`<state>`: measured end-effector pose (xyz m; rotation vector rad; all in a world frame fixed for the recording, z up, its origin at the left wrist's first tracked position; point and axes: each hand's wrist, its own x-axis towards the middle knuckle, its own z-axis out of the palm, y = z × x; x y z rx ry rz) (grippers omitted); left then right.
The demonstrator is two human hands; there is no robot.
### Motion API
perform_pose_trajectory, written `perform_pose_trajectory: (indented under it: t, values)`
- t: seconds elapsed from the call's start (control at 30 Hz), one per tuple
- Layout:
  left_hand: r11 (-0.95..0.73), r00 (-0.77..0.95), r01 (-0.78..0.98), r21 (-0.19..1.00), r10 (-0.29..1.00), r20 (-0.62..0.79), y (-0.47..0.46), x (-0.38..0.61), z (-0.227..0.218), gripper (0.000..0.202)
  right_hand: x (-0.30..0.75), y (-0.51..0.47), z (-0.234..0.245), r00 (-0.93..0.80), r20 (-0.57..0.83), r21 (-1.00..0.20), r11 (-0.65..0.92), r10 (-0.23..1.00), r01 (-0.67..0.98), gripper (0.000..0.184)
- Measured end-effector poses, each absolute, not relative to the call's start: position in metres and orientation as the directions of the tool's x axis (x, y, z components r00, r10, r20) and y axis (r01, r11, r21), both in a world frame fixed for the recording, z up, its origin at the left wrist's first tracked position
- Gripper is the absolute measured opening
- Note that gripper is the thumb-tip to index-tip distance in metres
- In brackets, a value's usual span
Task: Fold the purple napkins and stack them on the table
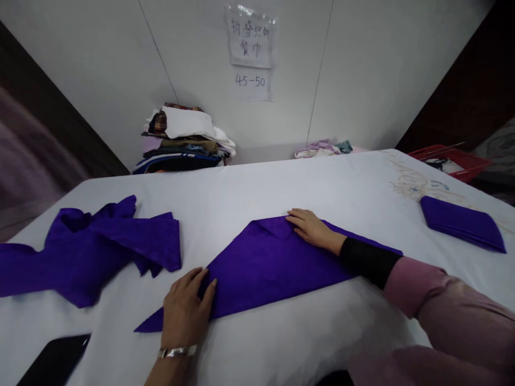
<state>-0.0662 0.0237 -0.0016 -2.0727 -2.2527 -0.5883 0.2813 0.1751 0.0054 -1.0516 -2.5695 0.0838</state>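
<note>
A purple cloth napkin [257, 273] lies folded in front of me, with a long straight near edge, slanting sides and a small flap turned down at its top. My left hand [187, 308], with a silver bracelet at the wrist, rests on its left part, thumb and fingers apart. My right hand [309, 228] lies flat over the top edge, just right of the small flap, fingers stretched out. The napkin's left point sticks out past my left hand. My right forearm covers part of its right side.
Crumpled purple napkins [92, 246] lie at the left, a neatly folded purple stack [462, 224] at the right. A black phone-like object [54, 362] is at the lower left. Folded clothes [185, 139] are piled by the wall, and a red basket [454, 161] stands beyond the white tablecloth [257, 190].
</note>
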Motion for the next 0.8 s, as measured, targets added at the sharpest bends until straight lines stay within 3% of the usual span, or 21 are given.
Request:
perform_pose_trajectory:
  t: [0.13, 0.27, 0.37, 0.53, 0.8]
  values:
    - [0.042, -0.118, 0.962, 0.269, 0.954, 0.274, 0.024, -0.066, -0.001, 0.049, 0.274, 0.193, 0.004, -0.608, 0.278, -0.356, 0.668, 0.744, 0.654, 0.037]
    - [0.041, -0.116, 0.959, 0.279, 0.959, 0.259, 0.025, -0.067, 0.0, 0.048, 0.268, 0.212, 0.01, -0.402, 0.195, -0.689, 0.417, 0.895, 0.593, 0.025]
    - [0.043, -0.122, 0.956, 0.289, 0.957, 0.262, 0.025, -0.067, -0.001, 0.048, 0.266, 0.224, 0.017, -0.315, 0.087, -0.831, 0.243, 0.945, 0.5, 0.019]
    - [0.028, -0.112, 0.956, 0.292, 0.955, 0.276, 0.025, -0.068, -0.002, 0.048, 0.266, 0.234, 0.024, -0.29, 0.024, -0.862, 0.167, 0.957, 0.479, 0.03]
    - [0.034, -0.122, 0.954, 0.298, 0.952, 0.28, 0.025, -0.07, -0.005, 0.05, 0.262, 0.237, 0.023, -0.277, -0.008, -0.854, 0.137, 0.961, 0.502, 0.032]
